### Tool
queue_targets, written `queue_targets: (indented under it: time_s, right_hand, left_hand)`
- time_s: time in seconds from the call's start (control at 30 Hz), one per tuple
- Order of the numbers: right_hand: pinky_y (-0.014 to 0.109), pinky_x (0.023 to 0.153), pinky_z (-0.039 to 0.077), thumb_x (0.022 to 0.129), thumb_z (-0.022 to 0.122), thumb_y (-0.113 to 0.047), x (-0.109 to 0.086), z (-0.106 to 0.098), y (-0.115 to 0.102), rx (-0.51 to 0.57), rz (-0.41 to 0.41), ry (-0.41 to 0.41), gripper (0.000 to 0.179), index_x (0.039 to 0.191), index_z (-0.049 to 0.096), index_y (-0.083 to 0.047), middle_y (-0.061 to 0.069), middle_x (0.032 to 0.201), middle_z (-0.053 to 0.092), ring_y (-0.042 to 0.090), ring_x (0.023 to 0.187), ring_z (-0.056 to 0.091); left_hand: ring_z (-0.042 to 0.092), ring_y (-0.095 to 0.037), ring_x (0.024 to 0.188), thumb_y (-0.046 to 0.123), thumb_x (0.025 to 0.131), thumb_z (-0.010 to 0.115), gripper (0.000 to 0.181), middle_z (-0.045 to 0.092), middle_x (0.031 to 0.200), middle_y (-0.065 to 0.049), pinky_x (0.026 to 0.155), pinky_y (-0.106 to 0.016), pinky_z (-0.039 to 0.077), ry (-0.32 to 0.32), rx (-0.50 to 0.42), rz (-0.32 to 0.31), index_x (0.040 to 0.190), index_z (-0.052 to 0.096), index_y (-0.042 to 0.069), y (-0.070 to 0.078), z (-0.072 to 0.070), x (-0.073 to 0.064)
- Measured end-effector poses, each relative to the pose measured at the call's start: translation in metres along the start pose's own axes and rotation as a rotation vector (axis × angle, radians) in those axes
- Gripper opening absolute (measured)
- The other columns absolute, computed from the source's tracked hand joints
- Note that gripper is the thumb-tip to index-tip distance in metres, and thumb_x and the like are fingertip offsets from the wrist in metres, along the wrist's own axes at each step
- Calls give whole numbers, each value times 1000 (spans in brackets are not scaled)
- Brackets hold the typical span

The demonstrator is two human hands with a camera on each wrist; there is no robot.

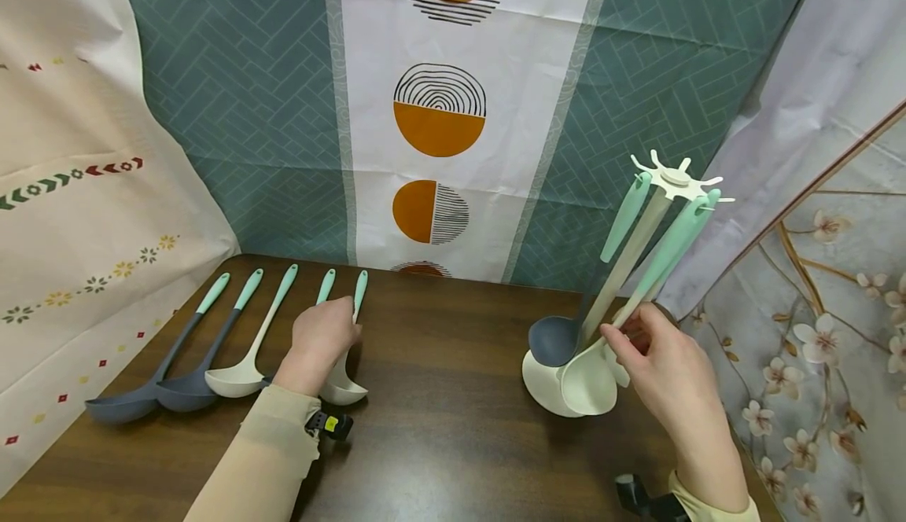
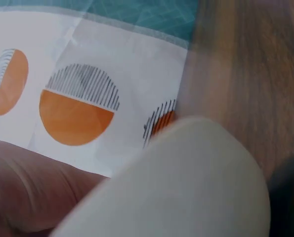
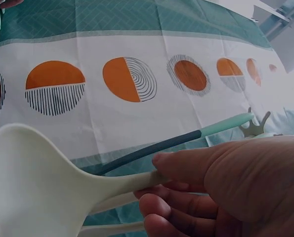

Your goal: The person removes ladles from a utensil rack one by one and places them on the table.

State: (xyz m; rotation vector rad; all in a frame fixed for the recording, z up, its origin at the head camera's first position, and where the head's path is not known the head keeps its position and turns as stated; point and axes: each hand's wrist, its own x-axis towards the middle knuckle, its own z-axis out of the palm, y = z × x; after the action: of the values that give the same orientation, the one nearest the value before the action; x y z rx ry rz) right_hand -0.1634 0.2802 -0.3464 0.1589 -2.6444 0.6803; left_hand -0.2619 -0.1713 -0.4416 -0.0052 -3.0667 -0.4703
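My left hand point(image 1: 323, 343) grips a white ladle point(image 1: 343, 388) with a mint handle at the right end of a row on the table. Its pale bowl point(image 2: 186, 182) looms blurred in the left wrist view. Over at the right, a white rotating-style utensil stand point(image 1: 545, 388) has a hooked top. My right hand point(image 1: 668, 365) pinches the stem of another white ladle point(image 1: 591, 384), whose mint handle is up at the hooks; its bowl point(image 3: 33, 182) fills the lower left of the right wrist view. A dark grey ladle point(image 1: 554, 341) hangs beside it. Further pale stems show behind my right fingers.
Left of my left hand lie two dark grey utensils point(image 1: 123, 406) and a white ladle point(image 1: 236, 379), all mint-handled. Another mint handle point(image 1: 325, 286) emerges behind that hand, its lower part mostly hidden. Patterned cloth point(image 1: 439, 215) rises behind the brown table point(image 1: 439, 428).
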Motion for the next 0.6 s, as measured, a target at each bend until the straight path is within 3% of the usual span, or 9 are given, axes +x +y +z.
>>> queue_targets:
  time_s: [0.17,0.37,0.6]
  right_hand:
    - [40,66,49,107,75,-41,1,-3,2,2,18,14,28,112,71,-14,2,95,80,22,80,72]
    - [37,67,50,107,76,-37,-1,-8,4,14,22,110,28,117,74,-11,6,97,81,24,82,74]
    - [26,63,44,104,79,-42,-1,-14,6,51,120,210,27,114,73,-17,1,86,78,2,74,64]
  left_hand:
    - [71,-35,81,20,101,81,29,75,98,-14,69,-53,59,55,16,40,118,70,-1,8,-3,-3]
    - [74,-40,98,17,99,83,44,75,114,-21,79,-55,62,128,33,112,134,69,-4,21,-9,-11]
    - [74,-40,100,14,98,84,42,75,116,-21,81,-55,62,196,10,171,134,70,-2,33,-12,-18]
